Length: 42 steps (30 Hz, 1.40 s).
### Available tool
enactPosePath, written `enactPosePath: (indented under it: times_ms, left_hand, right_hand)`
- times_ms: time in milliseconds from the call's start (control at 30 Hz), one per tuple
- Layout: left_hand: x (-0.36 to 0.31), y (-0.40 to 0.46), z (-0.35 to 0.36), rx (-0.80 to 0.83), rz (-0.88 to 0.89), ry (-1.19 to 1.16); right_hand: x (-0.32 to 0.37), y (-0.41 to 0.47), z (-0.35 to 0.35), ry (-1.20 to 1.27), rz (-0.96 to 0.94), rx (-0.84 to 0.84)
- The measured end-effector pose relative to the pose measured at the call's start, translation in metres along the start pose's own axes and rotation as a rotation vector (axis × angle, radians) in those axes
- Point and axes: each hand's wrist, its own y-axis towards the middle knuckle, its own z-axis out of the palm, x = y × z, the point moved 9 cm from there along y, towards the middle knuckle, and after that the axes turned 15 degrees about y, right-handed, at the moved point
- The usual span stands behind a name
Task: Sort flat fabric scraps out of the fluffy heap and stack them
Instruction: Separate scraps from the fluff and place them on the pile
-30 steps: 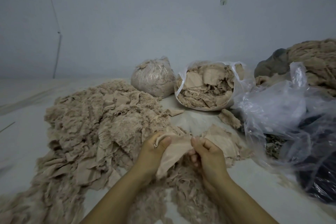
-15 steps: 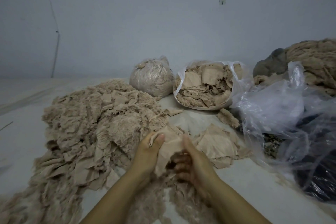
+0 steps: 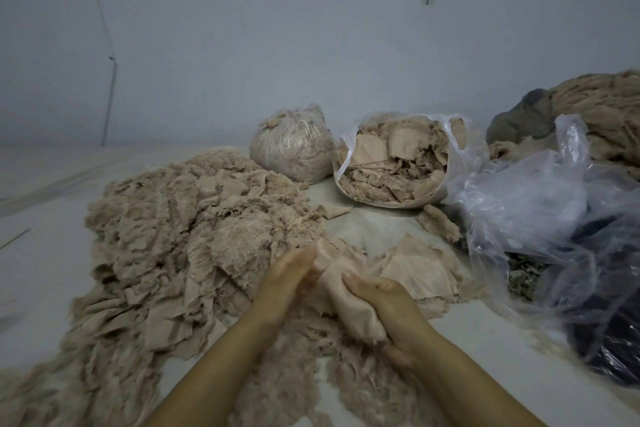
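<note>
Beige, limp and surely light, the scrap (image 3: 341, 291) hangs between both hands (image 3: 384, 302), fingers curled pinching it beside the heap (image 3: 194, 232); an edge looks best for holding.

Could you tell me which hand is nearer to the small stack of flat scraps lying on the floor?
Right. The right hand grips the held scrap just in front of the flat stack; the left hand holds the scrap's other side, farther from it, beside the fluffy heap.

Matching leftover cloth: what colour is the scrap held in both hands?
Pale beige scrap, plain, best in the head view.
</note>
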Motion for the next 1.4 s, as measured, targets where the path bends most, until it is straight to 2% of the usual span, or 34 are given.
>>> enactPosePath:
  times_ms: [33,100,267,400,467,567,667,767,800,967,1033,1200,1400]
  left_hand:
    - [-0.006,-0.002,0.014,0.114,0.017,0.001]
    - [-0.013,0.001,0.027,0.181,0.044,0.05]
    - [-0.009,0.009,0.023,0.081,-0.028,0.028]
    - [-0.017,0.005,0.027,0.04,0.016,0.143]
    - [-0.023,0.006,0.022,-0.02,0.035,0.092]
    - [-0.021,0.01,0.017,-0.106,-0.013,-0.032]
    - [-0.01,0.015,0.014,-0.214,-0.102,-0.108]
    - [0.005,0.02,-0.023,-0.422,-0.188,-0.185]
    - [0.008,0.023,-0.031,-0.434,-0.186,-0.16]
    - [0.015,0.02,0.024,-0.09,-0.133,-0.001]
    - [0.012,0.016,0.04,-0.031,-0.058,0.11]
    - [0.008,0.016,0.04,-0.11,-0.026,0.097]
    - [0.0,0.02,0.011,-0.237,0.03,0.311]
  right_hand:
    - [-0.002,0.0,0.002,-0.044,0.019,0.032]
    - [-0.005,0.0,0.007,-0.124,0.036,0.081]
    - [-0.001,-0.003,0.006,-0.234,0.006,0.14]
    - [0.026,-0.003,0.006,-0.491,-0.288,0.037]
    - [0.034,-0.004,0.01,-0.54,-0.391,0.018]
    - [0.043,-0.005,0.01,-0.461,-0.473,-0.034]
    - [0.045,-0.004,0.011,-0.41,-0.499,-0.074]
    - [0.051,-0.003,0.001,-0.367,-0.512,-0.099]
    - [0.053,-0.003,-0.003,-0.346,-0.508,-0.101]
    - [0.05,0.004,-0.004,-0.189,-0.435,-0.079]
    - [0.052,0.006,-0.002,-0.185,-0.461,-0.1]
    - [0.065,0.006,-0.014,-0.214,-0.56,-0.187]
    - [0.076,0.01,-0.039,-0.272,-0.634,-0.291]
